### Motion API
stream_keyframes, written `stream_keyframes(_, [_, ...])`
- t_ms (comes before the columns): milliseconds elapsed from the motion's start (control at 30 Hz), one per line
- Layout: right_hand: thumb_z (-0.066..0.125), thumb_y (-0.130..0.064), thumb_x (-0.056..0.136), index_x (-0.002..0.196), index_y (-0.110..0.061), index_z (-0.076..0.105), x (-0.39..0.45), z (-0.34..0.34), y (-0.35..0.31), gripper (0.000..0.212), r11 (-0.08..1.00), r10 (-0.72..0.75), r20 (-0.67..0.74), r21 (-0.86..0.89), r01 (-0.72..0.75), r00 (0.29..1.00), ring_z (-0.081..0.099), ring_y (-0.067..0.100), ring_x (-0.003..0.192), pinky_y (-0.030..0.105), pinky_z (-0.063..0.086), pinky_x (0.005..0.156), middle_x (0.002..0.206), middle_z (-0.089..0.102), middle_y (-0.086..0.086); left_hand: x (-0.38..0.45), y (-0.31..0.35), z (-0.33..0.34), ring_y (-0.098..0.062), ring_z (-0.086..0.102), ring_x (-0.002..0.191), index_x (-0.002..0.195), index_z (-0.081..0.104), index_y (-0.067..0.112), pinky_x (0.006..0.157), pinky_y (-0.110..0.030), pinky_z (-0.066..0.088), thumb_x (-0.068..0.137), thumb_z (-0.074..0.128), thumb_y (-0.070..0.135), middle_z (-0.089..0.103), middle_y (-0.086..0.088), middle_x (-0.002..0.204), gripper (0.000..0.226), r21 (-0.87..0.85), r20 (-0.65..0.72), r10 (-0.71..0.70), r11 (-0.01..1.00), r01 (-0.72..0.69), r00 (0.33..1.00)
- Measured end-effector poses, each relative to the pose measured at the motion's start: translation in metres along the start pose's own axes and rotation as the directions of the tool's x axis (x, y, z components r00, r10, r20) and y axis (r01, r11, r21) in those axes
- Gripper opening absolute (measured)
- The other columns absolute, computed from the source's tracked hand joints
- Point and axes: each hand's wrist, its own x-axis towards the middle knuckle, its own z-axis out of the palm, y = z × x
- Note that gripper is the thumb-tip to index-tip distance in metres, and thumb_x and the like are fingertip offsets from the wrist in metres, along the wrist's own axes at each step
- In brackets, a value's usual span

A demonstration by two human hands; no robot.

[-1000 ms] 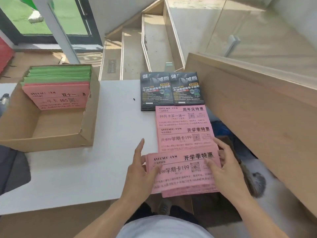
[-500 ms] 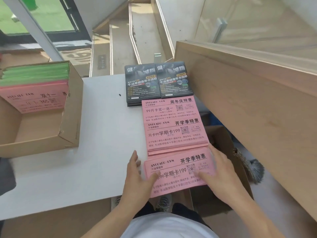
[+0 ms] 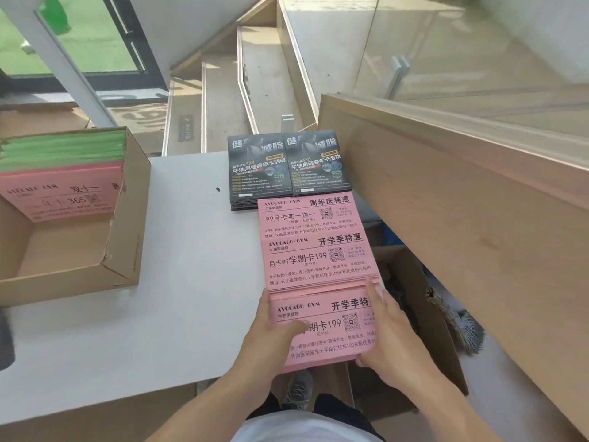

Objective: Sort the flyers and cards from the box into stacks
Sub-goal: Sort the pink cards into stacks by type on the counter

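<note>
At the near edge of the desk, both hands bracket a stack of pink flyers. The left hand lies along the stack's left side, thumb laid over the top sheet and fingers reaching up its edge. The right hand presses the right side, fingers extended and close together, thumb under the near corner. This two-sided hold appears meant to square the sheets and line them up with the row; the stack overhangs the desk edge slightly.

Just beyond, touching or nearly so, lies a second pink stack, with a third pink stack partly under it. Two stacks of black cards sit side by side at the far end of the row, one kind per pile.

The cardboard box stands well apart at the left, one corner torn. It holds a pink bundle and a green bundle leaning against its far wall, so sorting seems unfinished.

The desk is plain white, with one small dark speck. A wooden ledge under a glass panel runs along the right; stairs descend beyond. A second carton stands on the floor below the desk.
</note>
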Motion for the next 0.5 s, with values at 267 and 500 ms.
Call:
stream_keyframes(267, [0.084,-0.037,0.074,0.147,-0.042,-0.032,0.0019,-0.0048,0.0062,0.137,0.996,-0.025,0.069,-0.082,0.031,0.997,0.023,0.018,0.141,0.045,0.039,0.112,0.16,-0.002,-0.017,-0.0016,0.0056,-0.0006,-0.014,0.069,0.112,0.14,0.04,0.052,0.1,-0.047,0.053,0.085,0.075,0.022,0.07,0.021,0.12,0.071,-0.029,0.027,-0.024,0.999,0.025,0.999])
stream_keyframes(500, [0.084,-0.04,0.075,0.149,-0.039,-0.032,0.0004,-0.007,0.0006,0.137,0.989,0.003,0.078,-0.145,0.008,0.997,0.019,0.022,0.145,0.046,0.036,0.114,0.162,-0.007,-0.009,0.0003,0.002,-0.0009,-0.013,0.07,0.11,0.138,0.038,0.051,0.101,-0.047,0.053,0.088,0.074,0.019,0.071,0.022,0.118,0.069,-0.039,0.012,-0.049,0.998,0.049,0.999])
